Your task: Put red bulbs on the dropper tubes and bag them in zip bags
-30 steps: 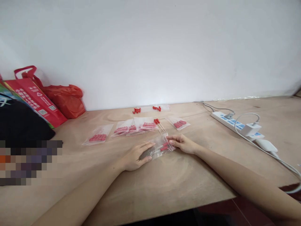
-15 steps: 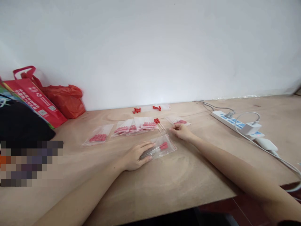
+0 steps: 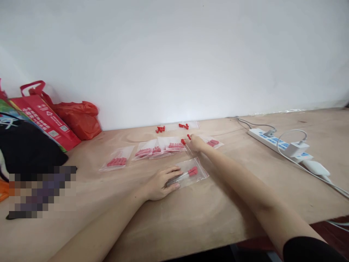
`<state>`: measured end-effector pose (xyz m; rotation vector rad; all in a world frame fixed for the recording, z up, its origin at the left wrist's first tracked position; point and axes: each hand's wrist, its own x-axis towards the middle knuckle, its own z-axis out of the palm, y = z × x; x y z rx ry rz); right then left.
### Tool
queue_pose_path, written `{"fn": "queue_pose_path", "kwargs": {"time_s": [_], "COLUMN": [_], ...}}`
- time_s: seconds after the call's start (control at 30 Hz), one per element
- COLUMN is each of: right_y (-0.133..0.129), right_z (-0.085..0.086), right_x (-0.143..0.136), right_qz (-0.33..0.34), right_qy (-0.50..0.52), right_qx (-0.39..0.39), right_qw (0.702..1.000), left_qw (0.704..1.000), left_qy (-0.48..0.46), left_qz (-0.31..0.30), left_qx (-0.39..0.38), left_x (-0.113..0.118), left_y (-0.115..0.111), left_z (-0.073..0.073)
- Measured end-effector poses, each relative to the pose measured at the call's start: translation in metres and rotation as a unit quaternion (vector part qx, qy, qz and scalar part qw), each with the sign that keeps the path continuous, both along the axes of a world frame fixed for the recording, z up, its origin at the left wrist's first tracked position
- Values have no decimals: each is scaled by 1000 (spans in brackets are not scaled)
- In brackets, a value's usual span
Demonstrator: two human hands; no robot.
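Note:
A clear zip bag (image 3: 188,179) with red-tipped sticks inside lies on the table. My left hand (image 3: 162,182) holds its near-left end, thumb and fingers on either side of it. My right hand (image 3: 195,143) is farther back, with its fingers closed at a loose red-tipped stick (image 3: 189,137); the fingertips are partly hidden by the hand. Just left of it lies another red-tipped stick (image 3: 183,141). Filled zip bags (image 3: 159,147) overlap to the left of these sticks. One more filled bag (image 3: 214,142) lies right of my right hand, partly covered by it.
A separate filled bag (image 3: 117,160) lies left. Red pieces (image 3: 160,129) and a flat bag (image 3: 193,124) are near the wall. A white power strip (image 3: 268,140) with plugs and cables stands right. Red bags (image 3: 76,118) and a black bag (image 3: 29,147) stand left.
My right hand has moved back and left onto the loose red-tipped sticks, and the two sticks' tips are now farther apart. My left hand stays on the zip bag.

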<state>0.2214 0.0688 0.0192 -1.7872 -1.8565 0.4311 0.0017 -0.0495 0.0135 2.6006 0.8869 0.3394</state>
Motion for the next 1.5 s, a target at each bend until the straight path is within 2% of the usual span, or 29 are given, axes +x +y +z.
{"fn": "queue_pose_path", "kwargs": {"time_s": [0.1,0.2,0.27,0.4,0.5,0.6,0.83,0.93,1.03,1.17,1.33,1.43,1.5], "right_y": [-20,-48,-66,-84,-88,-93,-111,-111,-107,-103,-99,-87,-73], "right_z": [5,-5,-17,-34,-36,-33,-25,-22,-24,-29,-32,-29,-27], "right_x": [27,51,57,45,31,24,28,28,26,20,23,33,38], "right_qz": [3,4,-7,-49,-51,-19,151,187,159,103,134,67,18], "right_qy": [26,200,326,468,517,547,451,413,391,375,356,346,278], "right_qx": [32,48,47,47,36,8,-81,-130,-140,-102,-93,-91,-54], "right_qw": [999,979,944,881,853,837,876,882,896,916,920,931,959], "left_qw": [1000,1000,1000,1000,1000,1000,1000,1000,1000,999,1000,1000,1000], "left_qy": [-6,-4,-5,-12,-12,-6,-13,-17,-24,-35,-19,-3,2], "left_qz": [3,11,11,5,7,14,3,-3,-4,-5,-1,-4,-7], "left_qx": [-3,-10,-15,-18,-16,-7,0,8,9,6,0,-11,-15], "left_x": [0,0,0,0,0,2,2,2,2,3,3,3,3], "left_y": [0,1,2,5,4,1,0,1,1,0,0,0,1], "left_z": [0,0,0,-1,-1,1,3,1,0,0,1,2,3]}}
